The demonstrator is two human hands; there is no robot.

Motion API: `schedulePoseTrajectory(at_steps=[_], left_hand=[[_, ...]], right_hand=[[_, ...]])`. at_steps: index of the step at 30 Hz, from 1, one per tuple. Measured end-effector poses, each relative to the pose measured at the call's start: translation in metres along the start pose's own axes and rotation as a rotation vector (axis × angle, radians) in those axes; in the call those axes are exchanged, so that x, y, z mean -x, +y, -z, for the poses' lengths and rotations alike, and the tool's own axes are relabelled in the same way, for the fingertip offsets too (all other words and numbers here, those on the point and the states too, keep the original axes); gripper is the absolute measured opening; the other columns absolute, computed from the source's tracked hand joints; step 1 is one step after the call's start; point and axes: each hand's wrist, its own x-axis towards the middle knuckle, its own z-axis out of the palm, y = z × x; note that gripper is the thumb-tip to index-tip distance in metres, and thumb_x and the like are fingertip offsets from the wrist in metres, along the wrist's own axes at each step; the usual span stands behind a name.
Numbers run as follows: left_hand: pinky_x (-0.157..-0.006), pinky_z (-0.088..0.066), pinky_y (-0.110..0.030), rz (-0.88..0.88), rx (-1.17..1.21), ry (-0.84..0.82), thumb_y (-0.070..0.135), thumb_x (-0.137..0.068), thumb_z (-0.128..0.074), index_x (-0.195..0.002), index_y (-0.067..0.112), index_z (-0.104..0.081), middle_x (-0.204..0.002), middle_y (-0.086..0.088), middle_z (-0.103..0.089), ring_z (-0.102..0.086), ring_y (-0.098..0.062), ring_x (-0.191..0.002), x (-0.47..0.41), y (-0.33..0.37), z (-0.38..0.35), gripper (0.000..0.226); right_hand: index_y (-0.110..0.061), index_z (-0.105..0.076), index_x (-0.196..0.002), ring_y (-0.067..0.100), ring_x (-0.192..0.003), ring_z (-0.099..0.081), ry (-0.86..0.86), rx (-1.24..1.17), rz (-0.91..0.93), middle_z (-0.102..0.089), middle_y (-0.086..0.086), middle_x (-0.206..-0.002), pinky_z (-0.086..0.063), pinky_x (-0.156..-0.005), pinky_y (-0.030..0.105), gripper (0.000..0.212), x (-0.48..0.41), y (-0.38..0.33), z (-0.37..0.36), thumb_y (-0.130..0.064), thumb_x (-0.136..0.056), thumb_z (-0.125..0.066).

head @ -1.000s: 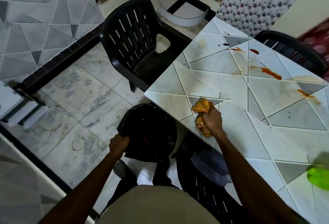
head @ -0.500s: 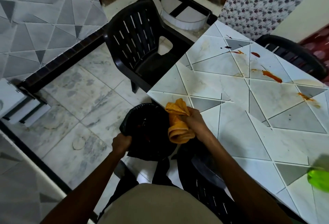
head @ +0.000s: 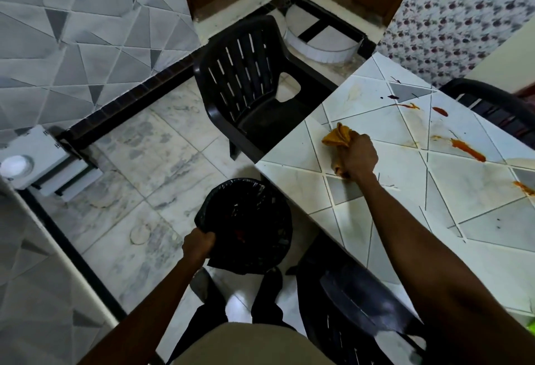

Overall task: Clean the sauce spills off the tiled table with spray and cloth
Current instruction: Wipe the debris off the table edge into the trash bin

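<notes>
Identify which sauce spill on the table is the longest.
The orange streak, to the right of the right hand gripping the cloth. The red blob and thin smear farther back are shorter.

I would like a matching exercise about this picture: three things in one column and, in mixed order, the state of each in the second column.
Things:
1. cloth
2. bin
3. sauce streak

States:
A. smeared on the table
B. gripped at the rim by the left hand
C. bunched in the right hand

Pairs: 1-C, 2-B, 3-A
</notes>
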Motion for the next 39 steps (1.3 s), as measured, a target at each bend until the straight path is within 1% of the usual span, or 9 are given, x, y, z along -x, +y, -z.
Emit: schedulePoseTrajectory(at_steps=[5,7,11,15,22,24,35,37,39], left_hand=[[-0.088,-0.052,-0.042,0.022,-0.002,0.008,0.022,-0.091,-0.053,-0.111,-0.001,-0.061,-0.109,-0.024,-0.065,-0.062,-0.039,-0.101,-0.011,-0.003,0.008,0.031],[-0.088,-0.051,-0.041,0.03,0.008,-0.002,0.022,-0.092,-0.053,-0.112,-0.001,-0.061,-0.11,-0.024,-0.064,-0.061,-0.039,-0.102,-0.016,0.001,0.01,0.032],[-0.089,-0.048,-0.04,0.025,0.015,-0.034,0.021,-0.094,-0.051,-0.115,-0.003,-0.058,-0.115,-0.025,-0.061,-0.059,-0.04,-0.106,-0.031,0.008,0.017,0.032],[-0.087,-0.042,-0.036,0.0,0.015,-0.08,0.023,-0.097,-0.049,-0.121,-0.002,-0.057,-0.123,-0.026,-0.059,-0.056,-0.041,-0.114,-0.051,0.009,0.035,0.035],[-0.096,-0.046,-0.037,-0.067,0.06,-0.17,0.019,-0.1,-0.047,-0.105,0.003,-0.06,-0.107,-0.018,-0.062,-0.057,-0.034,-0.107,-0.094,-0.005,0.097,0.022],[-0.095,-0.044,-0.034,-0.067,0.067,-0.172,0.019,-0.1,-0.046,-0.116,0.002,-0.06,-0.118,-0.019,-0.061,-0.057,-0.033,-0.112,-0.106,-0.008,0.116,0.027],[-0.087,-0.052,-0.036,-0.029,0.264,-0.129,0.02,-0.094,-0.049,-0.086,0.011,-0.058,-0.087,-0.006,-0.062,-0.059,-0.023,-0.083,-0.211,-0.028,0.259,0.015],[-0.082,-0.05,-0.034,0.009,0.315,-0.11,0.018,-0.094,-0.049,-0.094,0.008,-0.06,-0.091,-0.009,-0.063,-0.06,-0.024,-0.084,-0.241,-0.028,0.281,0.014],[-0.079,-0.049,-0.032,0.039,0.359,-0.096,0.018,-0.094,-0.05,-0.104,0.008,-0.061,-0.1,-0.011,-0.064,-0.061,-0.028,-0.09,-0.275,-0.026,0.307,0.018]], right_hand=[[-0.006,-0.049,-0.139,0.042,-0.123,-0.055,-0.234,-0.117,0.017,-0.057,0.021,-0.134,-0.044,-0.099,0.043,0.052,0.03,-0.044,-0.043,-0.032,-0.095,-0.062],[-0.007,-0.056,-0.13,0.039,-0.115,-0.061,-0.383,-0.121,0.117,-0.063,0.021,-0.124,-0.046,-0.089,0.039,0.045,0.065,-0.066,-0.066,-0.027,-0.091,-0.062],[-0.015,-0.07,-0.117,0.035,-0.103,-0.068,-0.645,-0.097,0.256,-0.073,0.016,-0.11,-0.05,-0.083,0.036,0.058,0.119,-0.095,-0.092,-0.048,-0.074,-0.048],[-0.001,-0.071,-0.105,0.034,-0.099,-0.067,-0.552,-0.267,0.236,-0.074,0.018,-0.102,-0.05,-0.091,0.043,0.047,0.145,-0.106,-0.11,-0.029,-0.076,-0.047],[-0.016,-0.072,-0.086,0.025,-0.078,-0.069,-0.28,-0.23,0.191,-0.074,0.005,-0.082,-0.046,-0.063,0.031,0.031,0.182,-0.165,-0.133,-0.041,-0.08,-0.056],[-0.016,-0.074,-0.088,0.023,-0.077,-0.069,-0.251,-0.221,0.167,-0.075,0.006,-0.082,-0.041,-0.062,0.027,0.032,0.18,-0.185,-0.139,-0.039,-0.076,-0.055],[-0.025,-0.056,-0.057,0.004,-0.05,-0.048,-0.26,-0.401,0.065,-0.055,-0.005,-0.053,-0.047,-0.062,0.044,0.032,0.142,-0.347,-0.218,-0.028,-0.089,-0.06],[-0.017,-0.064,-0.064,0.013,-0.061,-0.057,-0.344,-0.442,0.011,-0.065,0.01,-0.063,-0.05,-0.071,0.049,0.033,0.123,-0.383,-0.237,-0.027,-0.095,-0.064],[-0.017,-0.065,-0.067,0.026,-0.07,-0.063,-0.42,-0.475,-0.035,-0.067,0.01,-0.07,-0.054,-0.076,0.052,0.04,0.101,-0.426,-0.257,-0.048,-0.091,-0.062]])
